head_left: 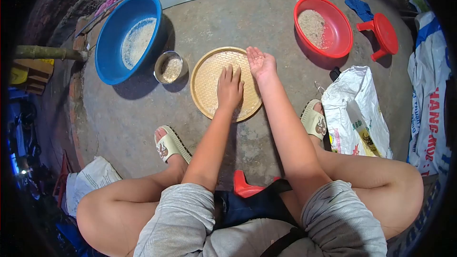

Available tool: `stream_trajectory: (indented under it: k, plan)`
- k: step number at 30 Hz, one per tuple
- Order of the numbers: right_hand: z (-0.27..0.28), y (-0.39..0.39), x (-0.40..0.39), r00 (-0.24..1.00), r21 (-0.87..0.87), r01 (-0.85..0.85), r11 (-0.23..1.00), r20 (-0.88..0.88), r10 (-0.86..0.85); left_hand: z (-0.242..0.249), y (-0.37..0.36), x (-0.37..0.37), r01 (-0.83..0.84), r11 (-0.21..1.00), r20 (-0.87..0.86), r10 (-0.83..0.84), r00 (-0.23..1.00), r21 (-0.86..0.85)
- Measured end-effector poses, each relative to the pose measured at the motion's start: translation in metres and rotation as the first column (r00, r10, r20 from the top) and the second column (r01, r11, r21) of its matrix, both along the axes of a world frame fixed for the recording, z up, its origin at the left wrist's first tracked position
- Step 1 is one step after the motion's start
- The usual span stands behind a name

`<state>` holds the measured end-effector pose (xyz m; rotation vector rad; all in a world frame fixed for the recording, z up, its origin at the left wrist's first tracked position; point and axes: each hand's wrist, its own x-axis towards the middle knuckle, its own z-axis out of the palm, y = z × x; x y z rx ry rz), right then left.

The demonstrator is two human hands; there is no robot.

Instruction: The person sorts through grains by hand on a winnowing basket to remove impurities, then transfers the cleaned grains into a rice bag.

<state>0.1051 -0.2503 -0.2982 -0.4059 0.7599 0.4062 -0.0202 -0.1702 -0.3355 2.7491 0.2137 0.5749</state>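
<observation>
Bare concrete floor (266,24) carries the woven tray (209,78) between your feet, where your left hand (230,88) lies flat, grip spread, sweeping its mesh, while your right hand (260,62), just beyond the tray's rim, cups picked grains palm-up so none spill.

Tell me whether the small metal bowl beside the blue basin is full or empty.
Partly filled. The metal bowl stands upright, a layer of pale grain covering its bottom, well below the rim.
</observation>
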Motion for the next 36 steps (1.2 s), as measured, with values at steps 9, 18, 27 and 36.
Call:
stream_trajectory:
  k: [9,18,27,36]
  plan:
    - [-0.026,0.018,-0.029,0.982,-0.019,-0.179,0.984,-0.058,0.177,0.000,0.040,0.011,-0.126,0.780,-0.096,0.086,0.992,-0.612]
    - [-0.045,0.028,-0.037,0.936,0.109,-0.351,0.930,0.051,0.348,0.070,0.051,0.031,0.022,0.661,-0.072,-0.115,0.991,-0.750]
    - [-0.048,0.055,-0.039,0.940,0.009,-0.298,0.955,-0.173,0.295,-0.017,0.052,-0.026,-0.192,0.971,-0.180,0.165,0.970,-0.143]
    - [0.006,0.123,-0.048,0.828,0.177,-0.555,0.813,0.027,0.560,-0.026,0.046,-0.049,-0.159,0.985,-0.398,0.117,0.910,-0.074]
